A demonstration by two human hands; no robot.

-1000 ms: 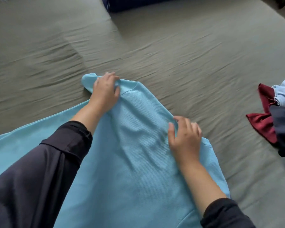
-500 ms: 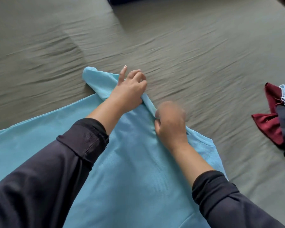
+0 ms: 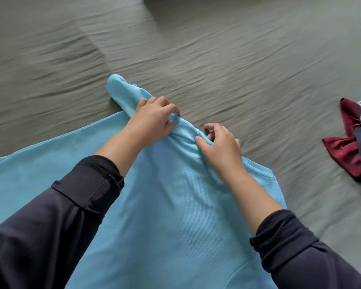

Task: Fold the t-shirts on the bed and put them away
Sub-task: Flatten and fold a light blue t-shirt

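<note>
Light blue t-shirt (image 3: pixel 171 215) lies flat on the bed (image 3: pixel 238 69), centre to lower frame, long axis running lower left to upper right. Left hand (image 3: pixel 152 122) pinches the bunched far edge; right hand (image 3: pixel 221 147) grips it just beside, toward the right. Sleeve (image 3: pixel 121 90) sticks out upper left of left hand. Other clothes (image 3: pixel 352 142) at right edge.

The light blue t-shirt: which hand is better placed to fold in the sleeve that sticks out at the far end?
The left hand, probably. It grips the light blue t-shirt right beside that sleeve. The right hand pinches the edge farther away, toward the pile of clothes.
</note>
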